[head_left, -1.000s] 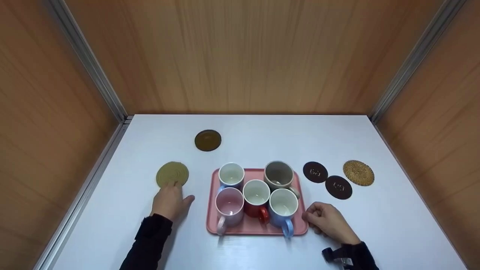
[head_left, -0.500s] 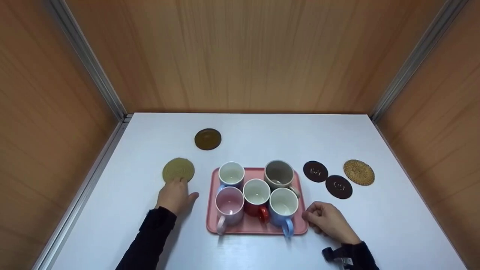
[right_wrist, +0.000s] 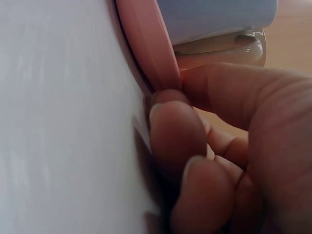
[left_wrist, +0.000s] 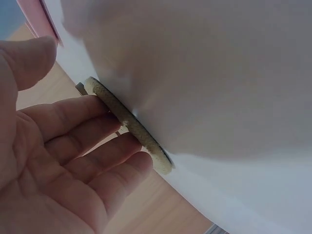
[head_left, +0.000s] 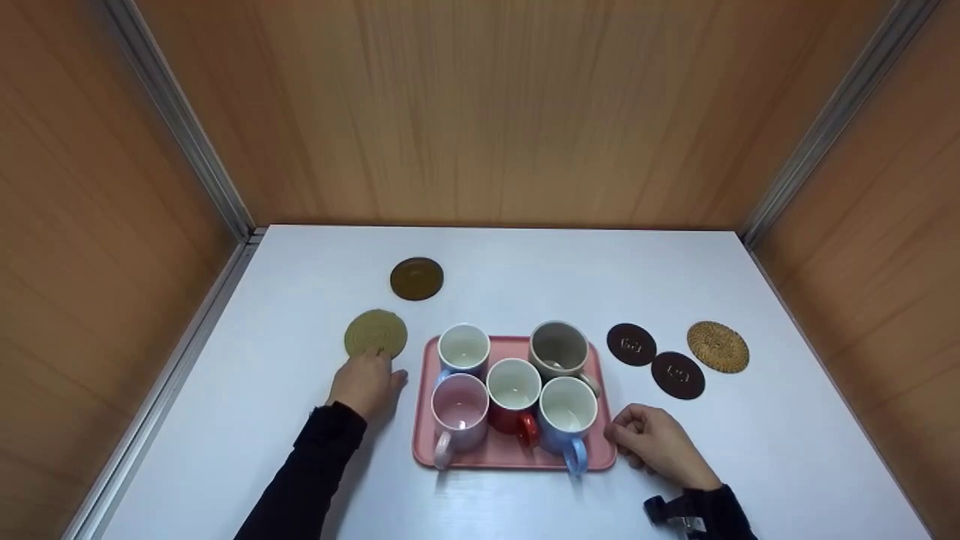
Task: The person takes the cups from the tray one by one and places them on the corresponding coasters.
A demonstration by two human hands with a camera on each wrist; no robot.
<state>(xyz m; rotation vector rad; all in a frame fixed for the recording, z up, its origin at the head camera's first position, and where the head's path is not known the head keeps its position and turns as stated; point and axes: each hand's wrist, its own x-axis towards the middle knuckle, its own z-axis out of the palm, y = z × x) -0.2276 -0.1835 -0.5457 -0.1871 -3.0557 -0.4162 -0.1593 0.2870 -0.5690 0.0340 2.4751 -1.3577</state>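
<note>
White table [head_left: 510, 255], fingers [left_wrist: 105, 114] touching coaster [head_left: 376, 333] edge

Pink tray [head_left: 510, 456] with five packed mugs blocks the middle, no gap between them for my fingers. Left of tray: woven green coaster [head_left: 376, 334] close by. Right of tray: two dark coasters [head_left: 654, 358], then open table [head_left: 787, 442].

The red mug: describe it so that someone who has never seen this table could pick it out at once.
Find the pink tray in the middle of the white table; five mugs stand on it. The red mug stands in the middle of the near row, between the pink mug and a blue mug. It alone is red outside.
</note>
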